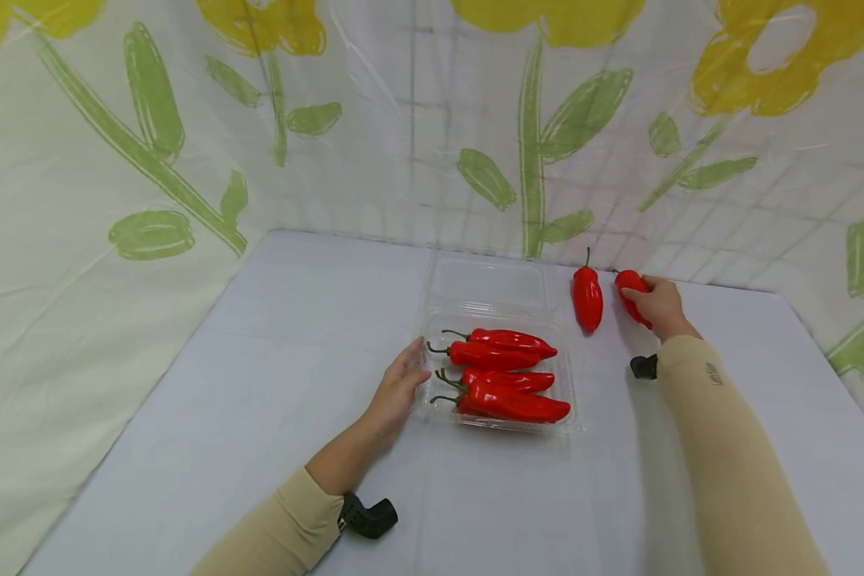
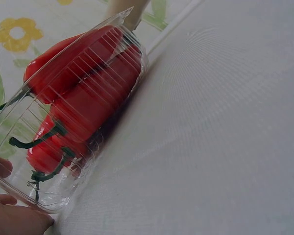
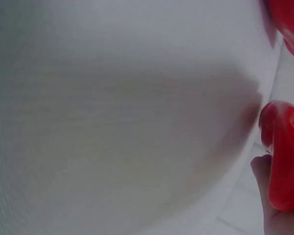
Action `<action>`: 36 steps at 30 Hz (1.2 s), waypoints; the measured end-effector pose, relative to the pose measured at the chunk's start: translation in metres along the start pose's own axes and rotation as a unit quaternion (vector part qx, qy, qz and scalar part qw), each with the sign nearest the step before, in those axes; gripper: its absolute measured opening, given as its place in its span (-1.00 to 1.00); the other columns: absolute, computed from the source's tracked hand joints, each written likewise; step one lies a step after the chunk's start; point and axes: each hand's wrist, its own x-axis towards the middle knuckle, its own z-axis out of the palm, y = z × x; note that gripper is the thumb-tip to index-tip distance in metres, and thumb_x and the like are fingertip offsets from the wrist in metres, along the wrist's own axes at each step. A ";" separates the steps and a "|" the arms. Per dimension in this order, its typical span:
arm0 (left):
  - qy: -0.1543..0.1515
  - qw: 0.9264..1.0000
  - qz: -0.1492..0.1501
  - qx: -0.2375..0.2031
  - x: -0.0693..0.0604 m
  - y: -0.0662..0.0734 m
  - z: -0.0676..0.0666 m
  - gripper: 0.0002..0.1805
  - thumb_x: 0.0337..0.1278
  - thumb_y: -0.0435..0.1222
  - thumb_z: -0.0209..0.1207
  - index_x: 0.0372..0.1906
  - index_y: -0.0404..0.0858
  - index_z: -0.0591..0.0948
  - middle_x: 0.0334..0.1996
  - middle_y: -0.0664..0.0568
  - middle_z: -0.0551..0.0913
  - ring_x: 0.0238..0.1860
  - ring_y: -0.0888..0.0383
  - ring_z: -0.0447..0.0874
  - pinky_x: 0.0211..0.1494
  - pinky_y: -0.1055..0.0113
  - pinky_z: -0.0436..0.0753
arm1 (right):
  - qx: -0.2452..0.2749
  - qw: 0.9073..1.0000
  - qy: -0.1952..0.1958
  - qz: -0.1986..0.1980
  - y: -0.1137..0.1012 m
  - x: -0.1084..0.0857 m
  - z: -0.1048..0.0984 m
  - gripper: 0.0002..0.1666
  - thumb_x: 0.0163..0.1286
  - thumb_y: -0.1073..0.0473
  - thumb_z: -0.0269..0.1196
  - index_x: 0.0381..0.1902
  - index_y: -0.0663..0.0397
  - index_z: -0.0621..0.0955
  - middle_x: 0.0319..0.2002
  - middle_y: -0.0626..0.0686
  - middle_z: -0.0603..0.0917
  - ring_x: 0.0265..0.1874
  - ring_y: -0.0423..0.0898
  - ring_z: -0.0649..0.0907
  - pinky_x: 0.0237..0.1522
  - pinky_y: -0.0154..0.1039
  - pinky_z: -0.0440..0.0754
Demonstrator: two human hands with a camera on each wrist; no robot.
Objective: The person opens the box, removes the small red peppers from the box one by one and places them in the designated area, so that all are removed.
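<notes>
The right hand [image 1: 662,308] pinches a red pepper [image 1: 632,286] between thumb and fingers, near the far edge of the bench [image 1: 310,320] on the right; a loose pepper [image 1: 588,300] lies just left of it; farther left, a clear box [image 1: 500,426], its lid [image 1: 488,286] laid open on the far side, holds several peppers [image 1: 514,402]; the left hand [image 1: 396,390], fingers loosely extended, touches the box's left edge.

container [image 1: 504,426] on table [image 1: 259,360] | peppers [image 1: 500,357] inside | loose pepper [image 1: 587,300] right of container | held pepper [image 1: 628,282] farther right
</notes>
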 end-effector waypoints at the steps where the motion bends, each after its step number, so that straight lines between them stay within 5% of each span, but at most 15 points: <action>1: 0.000 1.000 0.000 0.000 0.000 0.000 0.000 -0.34 0.22 -0.47 -0.18 0.44 -0.32 0.00 0.48 -0.13 -0.06 0.50 -0.03 -0.22 0.51 0.02 -0.15 | -0.011 1.000 -0.006 0.000 0.000 0.000 0.001 -0.13 0.40 -0.09 -0.01 0.46 0.14 -0.11 0.41 0.36 0.03 0.33 0.29 0.13 0.30 0.13 0.32; 12: 0.005 1.000 0.008 0.005 -0.002 0.002 0.002 -0.33 0.20 -0.48 -0.18 0.44 -0.34 0.01 0.48 -0.16 -0.05 0.50 -0.05 -0.22 0.51 0.03 -0.15 | -0.067 0.997 -0.026 0.020 0.000 0.000 0.006 -0.17 0.42 0.06 -0.03 0.43 0.32 -0.11 0.36 0.41 0.12 0.30 0.29 0.19 0.30 0.16 0.29; 22: 0.003 1.000 0.013 0.005 -0.003 0.002 0.003 -0.33 0.18 -0.48 -0.17 0.43 -0.36 0.01 0.47 -0.18 -0.04 0.50 -0.06 -0.23 0.51 0.03 -0.16 | -0.070 0.996 -0.016 0.045 -0.001 -0.004 0.002 -0.12 0.42 -0.07 -0.09 0.42 0.37 -0.15 0.41 0.40 0.00 0.36 0.29 0.14 0.33 0.15 0.23; 36: 0.002 1.000 0.022 0.006 0.000 0.001 0.004 -0.34 0.17 -0.51 -0.19 0.42 -0.41 0.01 0.46 -0.22 -0.03 0.49 -0.09 -0.20 0.51 0.02 -0.15 | 0.027 0.998 -0.025 0.051 0.007 -0.014 -0.022 -0.03 0.35 -0.24 -0.13 0.46 0.17 -0.21 0.47 0.30 -0.17 0.41 0.32 -0.02 0.28 0.30 0.17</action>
